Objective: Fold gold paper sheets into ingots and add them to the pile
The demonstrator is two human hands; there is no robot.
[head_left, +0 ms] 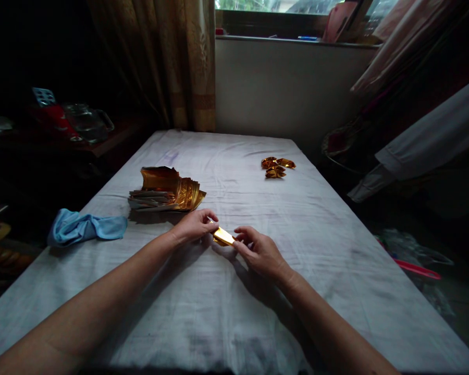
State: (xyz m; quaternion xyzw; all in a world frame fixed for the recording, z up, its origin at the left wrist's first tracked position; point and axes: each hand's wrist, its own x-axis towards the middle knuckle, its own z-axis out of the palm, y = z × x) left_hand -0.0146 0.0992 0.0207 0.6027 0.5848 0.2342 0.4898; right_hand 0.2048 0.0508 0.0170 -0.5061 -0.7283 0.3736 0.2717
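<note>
Both hands are meeting low over the middle of the cloth-covered counter (336,250), and a small piece of gold paper (223,237) is being held between them. The left hand (195,224) is pinching its far end with fingertips closed on it, and the right hand (260,252) is clamping the near end the same way, thumb on top. The paper is sitting just above the cloth, or touching it; the view is too dim to say which.

The main risk, as I am judging it, is lying in the paper itself. It is looking thin and shiny, so fingers that are pressing too hard could be creasing it in the wrong place or tearing an edge. Fingers that are gripping too lightly could be letting it slide, since foil is slick. The two hands are also pulling from opposite ends, so an uneven tug could be skewing the piece.

The left forearm is passing near the stack of gold sheets (166,190), which is fanning out loosely beside a blue cloth (86,226); a careless sweep there could be scattering the sheets. The folded gold pieces (276,167) are lying well apart at the far right and are seeming safe. The poor light is making fine edges hard to judge.
</note>
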